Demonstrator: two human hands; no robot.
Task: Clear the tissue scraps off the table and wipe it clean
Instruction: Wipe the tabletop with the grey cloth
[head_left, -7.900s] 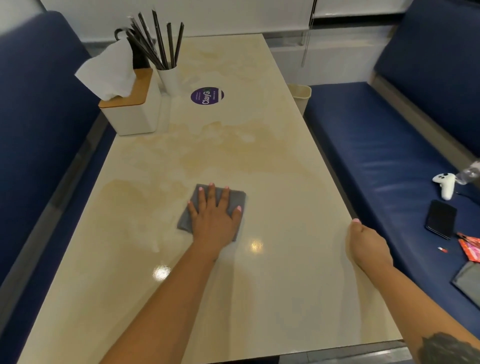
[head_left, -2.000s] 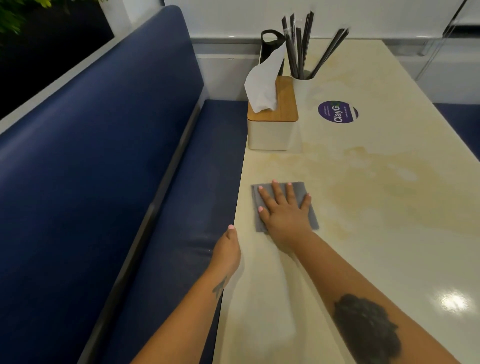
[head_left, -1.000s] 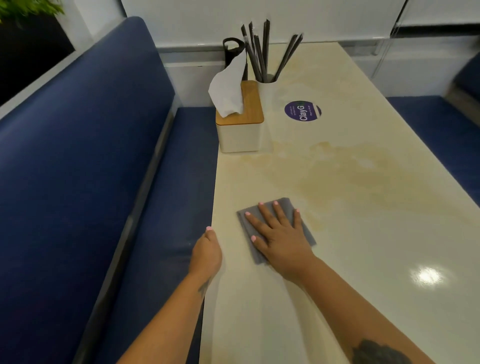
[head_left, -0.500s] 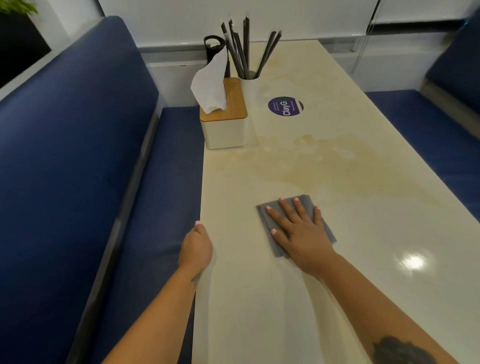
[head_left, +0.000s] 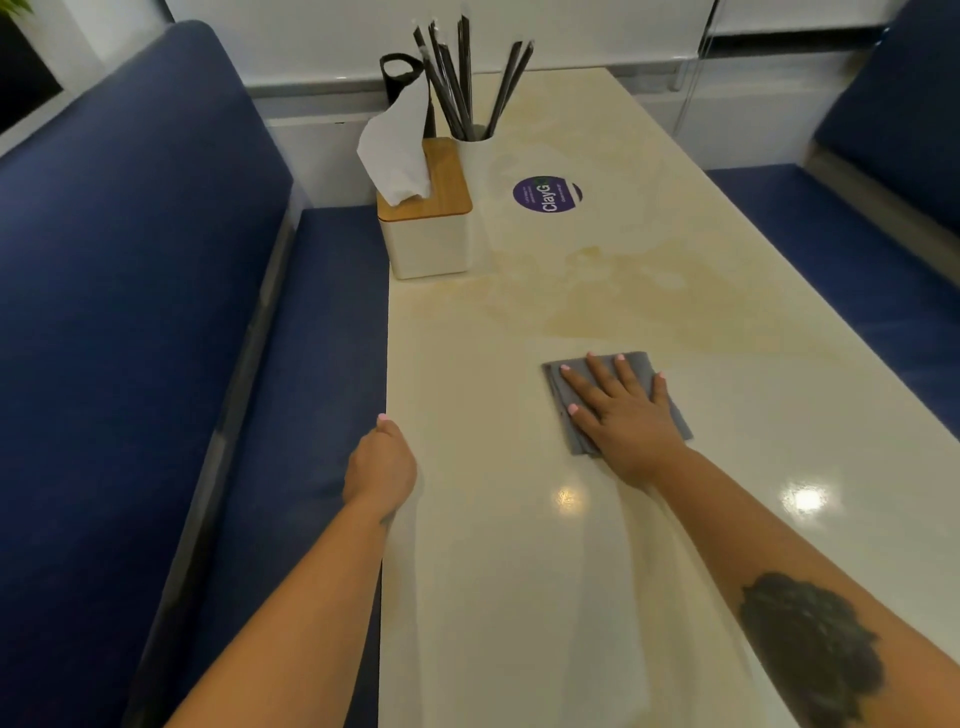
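The right hand (head_left: 626, 415) presses the grey cloth (head_left: 613, 402), hiding its middle, fingers straight and apart. The left hand (head_left: 382, 465) grips the surface (head_left: 519, 597) edge; its curled fingers are hidden below.

1. There is just one camera. It sits on the person's head.
2. It looks forward and down along the long table (head_left: 519, 571), toward the white wall at the far end.
3. It is close: both arms reach in from the bottom edge.
4. The view is wide (straight edges bend a bit), so it takes in the blue bench (head_left: 130, 312) on the left too.
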